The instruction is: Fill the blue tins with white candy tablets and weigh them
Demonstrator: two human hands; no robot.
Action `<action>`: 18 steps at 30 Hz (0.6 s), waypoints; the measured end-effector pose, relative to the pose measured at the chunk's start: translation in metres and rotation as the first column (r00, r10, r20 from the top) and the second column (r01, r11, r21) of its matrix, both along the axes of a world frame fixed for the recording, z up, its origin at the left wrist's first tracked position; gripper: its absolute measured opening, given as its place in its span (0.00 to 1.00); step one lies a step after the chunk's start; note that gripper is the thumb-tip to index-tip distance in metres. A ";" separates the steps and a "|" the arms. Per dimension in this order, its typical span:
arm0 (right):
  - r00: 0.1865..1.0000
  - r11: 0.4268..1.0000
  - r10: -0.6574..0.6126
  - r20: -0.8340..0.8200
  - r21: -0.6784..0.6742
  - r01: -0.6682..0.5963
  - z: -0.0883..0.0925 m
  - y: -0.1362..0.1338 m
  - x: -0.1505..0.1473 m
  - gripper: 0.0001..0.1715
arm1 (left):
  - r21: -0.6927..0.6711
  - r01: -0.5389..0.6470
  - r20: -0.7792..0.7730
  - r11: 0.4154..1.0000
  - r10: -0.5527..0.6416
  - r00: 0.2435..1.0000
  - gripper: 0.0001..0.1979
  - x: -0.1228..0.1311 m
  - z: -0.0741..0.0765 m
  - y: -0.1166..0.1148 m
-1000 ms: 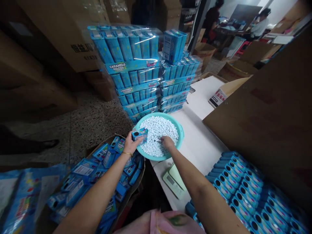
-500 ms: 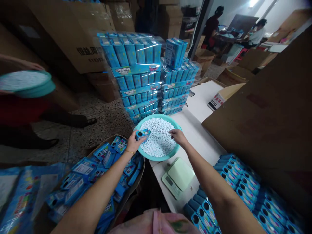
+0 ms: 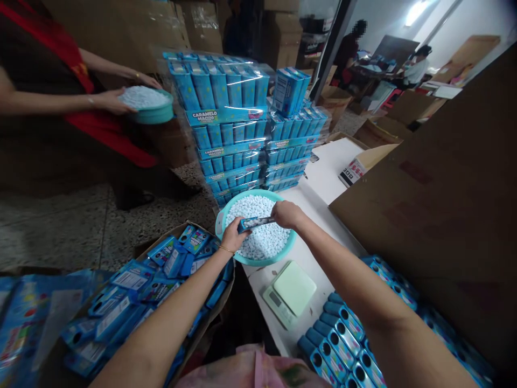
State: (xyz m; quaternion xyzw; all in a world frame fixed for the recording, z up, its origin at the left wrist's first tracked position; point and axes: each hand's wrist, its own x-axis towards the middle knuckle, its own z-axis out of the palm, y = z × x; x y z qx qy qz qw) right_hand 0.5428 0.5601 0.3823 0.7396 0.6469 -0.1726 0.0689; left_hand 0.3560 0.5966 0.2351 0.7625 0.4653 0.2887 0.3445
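Blue rectangular box (image 3: 242,226): gripping it with left fingers (image 3: 239,235) above white pellets (image 3: 262,243) in round turquoise bowl (image 3: 262,262); gripping narrow metal scoop (image 3: 265,220) with right fingers (image 3: 278,212), now brought to the box, apparently mid-transfer.

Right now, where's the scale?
In the head view, the pale green scale is on the white table, slightly right of centre, between the teal basin above it and the blue boxes to its lower right.
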 end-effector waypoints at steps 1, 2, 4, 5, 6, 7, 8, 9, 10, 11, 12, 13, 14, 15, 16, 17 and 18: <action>1.000 1.000 0.013 0.012 -0.013 -0.013 0.005 0.002 -0.004 0.17 | -0.004 0.002 0.011 1.000 -0.002 1.000 0.22 0.000 -0.001 0.000; 0.999 1.000 0.023 0.022 -0.021 -0.023 0.009 0.002 -0.007 0.17 | -0.010 0.004 0.024 1.000 -0.004 1.000 0.22 0.001 -0.002 0.000; 0.998 0.999 0.039 0.047 -0.024 -0.038 0.019 0.002 -0.010 0.18 | -0.031 0.001 0.049 1.000 0.000 0.999 0.22 0.001 -0.003 0.001; 0.997 0.999 0.043 0.059 -0.020 -0.041 0.023 0.001 -0.009 0.17 | -0.044 -0.004 0.064 0.999 0.007 0.998 0.22 0.000 -0.003 0.001; 0.997 0.999 0.038 0.069 -0.012 -0.037 0.027 -0.001 -0.005 0.17 | -0.056 -0.012 0.081 0.998 0.016 0.997 0.22 -0.002 -0.003 0.001; 0.997 1.000 0.026 0.072 0.001 -0.026 0.029 -0.004 0.000 0.17 | -0.065 -0.023 0.102 0.998 0.029 0.994 0.22 -0.004 -0.002 0.000; 0.998 1.000 0.006 0.067 0.019 -0.007 0.030 -0.007 0.007 0.16 | -0.069 -0.036 0.128 0.997 0.045 0.991 0.22 -0.007 -0.001 -0.001; 0.998 0.999 -0.021 0.052 0.042 0.019 0.029 -0.011 0.014 0.15 | -0.070 -0.057 0.159 0.996 0.067 0.985 0.22 -0.011 0.000 -0.002; 0.999 0.997 -0.048 0.027 0.067 0.046 0.026 -0.015 0.023 0.15 | -0.074 -0.082 0.190 0.994 0.094 0.977 0.23 -0.014 0.000 -0.003; 0.997 0.993 -0.072 -0.007 0.090 0.072 0.022 -0.020 0.031 0.15 | -0.079 -0.109 0.216 0.991 0.124 0.969 0.24 -0.016 0.000 -0.004; 0.995 0.989 -0.090 -0.048 0.110 0.094 0.017 -0.024 0.038 0.15 | -0.085 -0.131 0.235 0.988 0.148 0.961 0.24 -0.017 -0.001 -0.005; 0.990 0.985 -0.106 -0.091 0.126 0.117 0.011 -0.027 0.044 0.15 | -0.091 -0.144 0.249 0.985 0.162 0.955 0.24 -0.017 -0.002 -0.007; 0.983 0.981 -0.120 -0.136 0.137 0.139 0.004 -0.031 0.048 0.15 | -0.097 -0.144 0.259 0.985 0.165 0.952 0.24 -0.016 -0.004 -0.009; 0.975 0.976 -0.131 -0.182 0.146 0.159 -0.002 -0.034 0.050 0.16 | -0.102 -0.135 0.265 0.986 0.158 0.951 0.24 -0.013 -0.006 -0.010; 0.964 0.973 -0.137 -0.229 0.153 0.175 -0.008 -0.036 0.052 0.17 | -0.106 -0.124 0.269 0.987 0.148 0.952 0.23 -0.009 -0.007 -0.011; 0.952 0.970 -0.140 -0.270 0.157 0.187 -0.014 -0.039 0.053 0.18 | -0.110 -0.116 0.274 0.987 0.142 0.951 0.23 -0.005 -0.008 -0.012; 0.943 0.968 -0.142 -0.300 0.158 0.196 -0.020 -0.041 0.054 0.18 | -0.114 -0.112 0.277 0.987 0.139 0.951 0.23 -0.001 -0.009 -0.013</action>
